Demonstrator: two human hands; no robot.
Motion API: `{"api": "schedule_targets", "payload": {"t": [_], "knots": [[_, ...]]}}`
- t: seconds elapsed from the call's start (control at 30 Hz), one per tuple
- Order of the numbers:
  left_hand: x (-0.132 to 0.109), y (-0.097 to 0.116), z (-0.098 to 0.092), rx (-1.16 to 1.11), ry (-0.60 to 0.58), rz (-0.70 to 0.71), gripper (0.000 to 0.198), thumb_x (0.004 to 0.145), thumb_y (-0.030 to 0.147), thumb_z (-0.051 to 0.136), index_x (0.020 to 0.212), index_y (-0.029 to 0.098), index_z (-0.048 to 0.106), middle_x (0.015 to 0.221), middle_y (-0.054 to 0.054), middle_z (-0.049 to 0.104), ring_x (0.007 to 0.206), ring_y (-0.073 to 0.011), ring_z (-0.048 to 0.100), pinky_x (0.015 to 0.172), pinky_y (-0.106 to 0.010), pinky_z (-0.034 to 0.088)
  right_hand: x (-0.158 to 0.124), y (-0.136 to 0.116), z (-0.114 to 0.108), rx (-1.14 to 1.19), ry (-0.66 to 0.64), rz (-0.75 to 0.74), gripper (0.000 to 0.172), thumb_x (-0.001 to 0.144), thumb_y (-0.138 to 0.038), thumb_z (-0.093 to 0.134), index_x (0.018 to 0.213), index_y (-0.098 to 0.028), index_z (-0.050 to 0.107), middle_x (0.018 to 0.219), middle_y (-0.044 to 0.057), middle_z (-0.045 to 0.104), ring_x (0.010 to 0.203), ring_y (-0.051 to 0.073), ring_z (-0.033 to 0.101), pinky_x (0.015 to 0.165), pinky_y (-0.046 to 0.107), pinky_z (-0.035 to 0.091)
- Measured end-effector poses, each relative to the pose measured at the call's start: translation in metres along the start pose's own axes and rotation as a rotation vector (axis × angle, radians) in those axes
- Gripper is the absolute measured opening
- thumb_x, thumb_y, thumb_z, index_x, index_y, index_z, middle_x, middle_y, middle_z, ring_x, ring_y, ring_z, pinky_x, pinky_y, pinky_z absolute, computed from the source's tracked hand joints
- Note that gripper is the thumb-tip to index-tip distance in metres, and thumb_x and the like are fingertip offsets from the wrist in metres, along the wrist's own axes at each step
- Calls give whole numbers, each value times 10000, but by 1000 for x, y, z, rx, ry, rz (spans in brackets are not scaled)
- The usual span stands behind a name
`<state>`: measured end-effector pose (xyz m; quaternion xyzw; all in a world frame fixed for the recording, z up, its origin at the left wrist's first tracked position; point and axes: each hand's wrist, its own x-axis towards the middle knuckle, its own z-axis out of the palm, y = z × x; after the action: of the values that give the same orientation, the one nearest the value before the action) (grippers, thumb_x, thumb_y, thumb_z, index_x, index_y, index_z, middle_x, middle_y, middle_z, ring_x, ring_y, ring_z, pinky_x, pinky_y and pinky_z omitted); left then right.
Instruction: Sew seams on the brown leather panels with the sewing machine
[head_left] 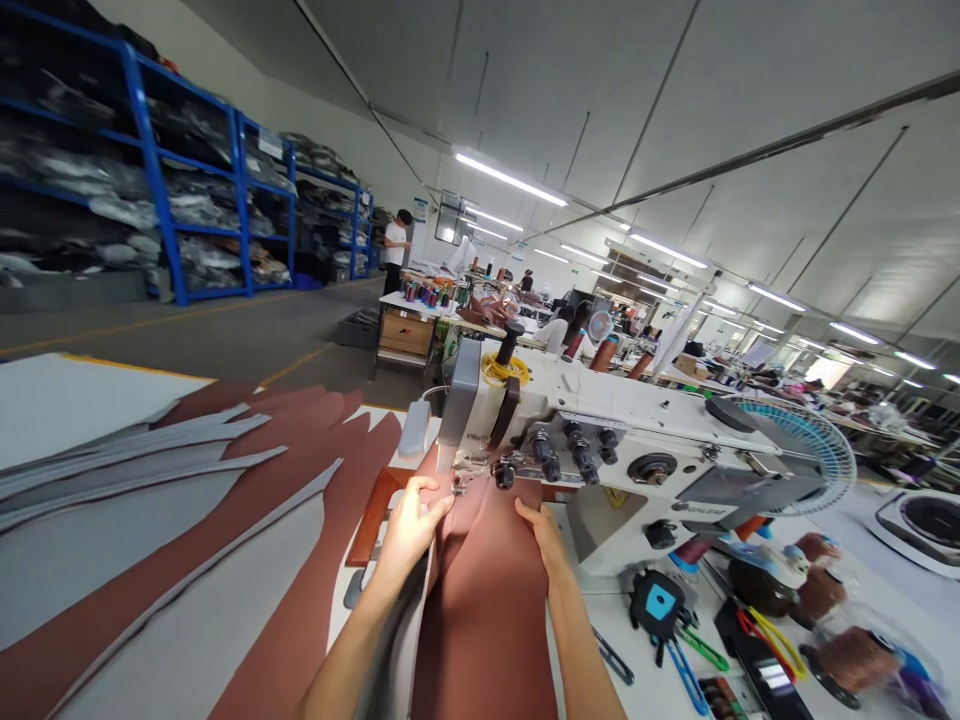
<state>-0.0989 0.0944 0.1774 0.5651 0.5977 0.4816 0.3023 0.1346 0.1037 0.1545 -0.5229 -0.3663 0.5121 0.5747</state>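
Hands (411, 525) (544, 540) on brown panel (480, 600) — sewing machine (600, 440) label (616, 497) unreadable

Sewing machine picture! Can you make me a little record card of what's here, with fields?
Place: a big sewing workshop
Machine: white industrial sewing machine
Left hand: flat on a brown sheet, close to the presser foot
Right hand: flat on the same sheet
Beside: cut brown and grey panels
Behind: blue shelves of stacked material
Far off: a person in a white shirt
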Motion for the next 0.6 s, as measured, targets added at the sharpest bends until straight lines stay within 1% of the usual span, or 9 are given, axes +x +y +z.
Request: {"api": "schedule_targets", "payload": {"t": [0.07,0.13,0.27,0.33,0.4,0.43,0.5,0.53,0.6], "knots": [[4,-3,-3,14,-46,17,385,722,539,523,949,228,509,534,83,415,541,-192,508,597,-281,386,-1,-1,3,11,-14,4,566,554,-470,850,976,-115,720,1013,105,698,980,302,665,839,327,549],[7,-3,-8,55,-91,41,374,749,533,502,967,229,506,560,72,461,560,-191,525,614,-281,401,-1,-3,6,12,-25,4,556,551,-455,858,971,-116,725,1007,107,699,988,305,663,869,332,543],[12,14,-29,241,-219,93,353,784,484,488,1020,222,511,664,22,586,683,-226,617,681,-296,435,-3,-10,12,5,-60,-14,598,573,-484,852,1015,-105,714,1006,107,698,1026,312,648,911,342,534],[13,24,-44,374,-280,76,438,780,482,513,1120,205,503,716,-11,643,755,-274,659,686,-316,443,-8,-12,13,-16,-68,-19,603,639,-519,828,1052,-97,704,1009,110,695,1059,311,633,915,339,532],[14,27,-56,460,-283,37,593,774,542,534,1239,179,470,822,-71,703,844,-335,683,708,-353,458,-19,-11,11,-47,-67,-19,571,754,-543,769,1101,-97,684,1040,114,684,1077,291,623,920,348,530],[16,24,-60,446,-278,26,644,778,585,526,1266,170,468,892,-103,720,896,-352,685,736,-371,468,-27,-9,9,-64,-65,-15,540,820,-545,725,1123,-102,670,1063,115,674,1071,275,623,923,360,530],[22,12,-63,319,-277,27,655,787,652,487,1224,167,528,983,-126,730,970,-342,682,803,-380,482,-50,-1,2,-103,-65,-4,469,931,-525,633,1153,-113,641,1090,111,651,1028,240,632,919,395,534],[27,4,-63,231,-292,44,627,787,659,474,1165,168,572,967,-114,736,962,-318,686,817,-368,487,-63,4,-3,-127,-66,4,442,960,-514,606,1154,-118,634,1083,105,644,1002,229,634,908,404,540],[44,-10,-61,120,-302,104,573,743,633,517,1039,157,635,820,-76,736,842,-282,695,786,-355,501,-90,18,-14,-179,-71,17,417,963,-494,622,1164,-130,618,1046,88,635,981,233,634,858,399,558]]}}
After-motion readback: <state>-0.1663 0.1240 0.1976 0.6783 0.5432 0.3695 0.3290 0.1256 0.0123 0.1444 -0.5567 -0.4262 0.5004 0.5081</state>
